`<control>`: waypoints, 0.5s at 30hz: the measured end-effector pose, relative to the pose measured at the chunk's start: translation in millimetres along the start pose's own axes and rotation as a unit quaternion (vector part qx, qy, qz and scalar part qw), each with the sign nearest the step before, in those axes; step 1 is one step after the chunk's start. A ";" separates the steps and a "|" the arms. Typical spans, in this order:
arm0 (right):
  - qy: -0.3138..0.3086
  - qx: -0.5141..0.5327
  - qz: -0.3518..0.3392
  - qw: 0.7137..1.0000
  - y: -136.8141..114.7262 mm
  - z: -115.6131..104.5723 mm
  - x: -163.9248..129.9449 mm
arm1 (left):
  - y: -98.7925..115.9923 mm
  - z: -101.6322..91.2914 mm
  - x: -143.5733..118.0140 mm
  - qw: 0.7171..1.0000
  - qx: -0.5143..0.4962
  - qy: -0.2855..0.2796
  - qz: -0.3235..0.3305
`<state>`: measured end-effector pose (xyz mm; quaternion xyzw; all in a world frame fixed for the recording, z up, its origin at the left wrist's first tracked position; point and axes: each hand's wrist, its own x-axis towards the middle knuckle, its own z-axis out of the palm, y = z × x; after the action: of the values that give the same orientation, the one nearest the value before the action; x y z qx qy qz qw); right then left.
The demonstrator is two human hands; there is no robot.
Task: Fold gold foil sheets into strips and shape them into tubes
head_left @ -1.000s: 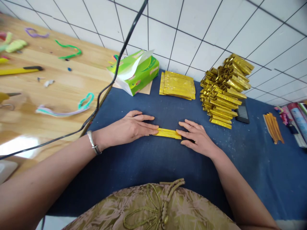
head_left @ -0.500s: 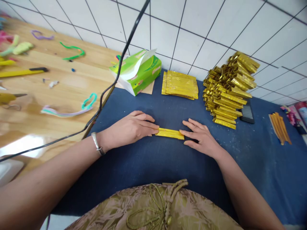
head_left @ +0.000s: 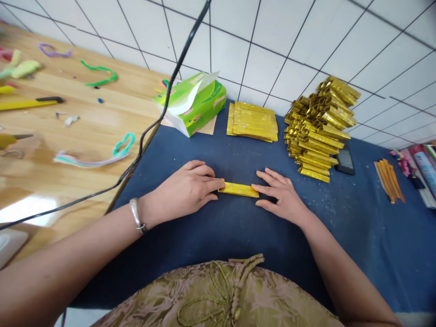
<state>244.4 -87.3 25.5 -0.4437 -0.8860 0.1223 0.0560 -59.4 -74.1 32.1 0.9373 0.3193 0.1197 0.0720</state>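
Note:
A narrow folded strip of gold foil paper lies flat on the blue cloth in front of me. My left hand rests palm down with its fingertips pressing the strip's left end. My right hand lies flat with its fingertips on the strip's right end. Neither hand lifts the strip. Behind it lies a flat stack of gold foil sheets, and to the right stands a tall pile of folded gold strips.
A green tissue pack sits at the back left of the cloth. A black phone lies beside the pile, orange sticks further right. The wooden table on the left holds pipe cleaners and tools. A black cable hangs across.
My left hand's fingers have curled in slightly while still pressing the strip's left end. The right hand and the strip stay as they were.

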 end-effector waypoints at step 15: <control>0.111 0.003 -0.065 0.992 -0.3 11.0 -0.3 | -2.1 14.5 3.4 0.994 0.011 0.075 0.073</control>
<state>242.0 -89.6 14.9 -0.3961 -0.9008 0.0710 0.1631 -54.0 -71.1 18.3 0.9471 0.2561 0.1914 0.0286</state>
